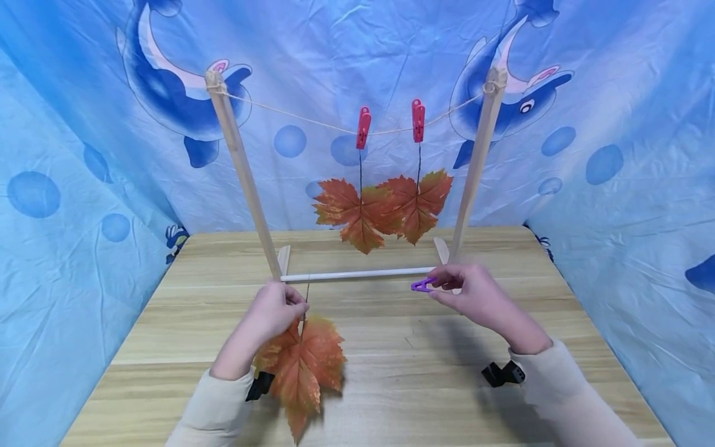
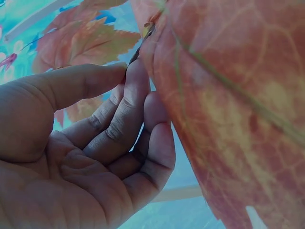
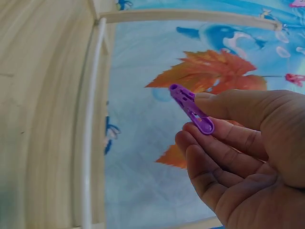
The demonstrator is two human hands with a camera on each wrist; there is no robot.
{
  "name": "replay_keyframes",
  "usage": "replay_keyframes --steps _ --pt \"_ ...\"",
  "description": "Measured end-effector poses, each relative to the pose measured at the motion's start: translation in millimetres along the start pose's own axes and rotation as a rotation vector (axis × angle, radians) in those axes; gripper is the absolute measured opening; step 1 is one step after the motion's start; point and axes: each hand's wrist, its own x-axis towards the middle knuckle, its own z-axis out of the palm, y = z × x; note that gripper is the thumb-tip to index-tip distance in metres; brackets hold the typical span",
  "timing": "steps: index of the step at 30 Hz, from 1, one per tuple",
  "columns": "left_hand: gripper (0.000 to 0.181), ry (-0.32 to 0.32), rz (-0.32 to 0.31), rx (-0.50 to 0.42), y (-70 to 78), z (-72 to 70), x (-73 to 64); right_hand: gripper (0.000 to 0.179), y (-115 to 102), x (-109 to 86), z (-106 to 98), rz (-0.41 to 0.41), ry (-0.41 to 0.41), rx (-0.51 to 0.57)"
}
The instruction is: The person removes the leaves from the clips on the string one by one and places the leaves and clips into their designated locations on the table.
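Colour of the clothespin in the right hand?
Purple clothespin, plain, no pattern visible; shows best in the right wrist view.

Counted two hanging leaves [image 1: 363, 217] [image 1: 421, 202] toward the far edge of the tabletop [image 1: 391, 372], plus one held leaf [image 1: 304, 366] nearer its left edge; total three. Tallied two red clothespins [image 1: 364, 128] [image 1: 418, 121], plus one purple clothespin [image 3: 188, 104] nearer the right edge; total three. Logged two wooden posts [image 1: 242, 174] [image 1: 475, 167], one string [image 1: 310, 120], one white rod [image 1: 357, 274], two hands [image 1: 277, 310] [image 1: 475, 295], two printed dolphins [image 1: 162, 87] [image 1: 527, 102].
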Motion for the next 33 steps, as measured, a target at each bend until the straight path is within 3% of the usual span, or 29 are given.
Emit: replay_keyframes --steps 17,33 --pt "0.013 -0.043 -0.038 0.022 -19.9 35.1 16.4 0.015 64.6 4.8 26.7 0.015 -0.034 -0.046" --pt "0.02 -0.103 -0.082 0.067 -32.0 53.1 23.6 0.018 91.0 7.4 41.0 0.065 -0.105 -0.094"
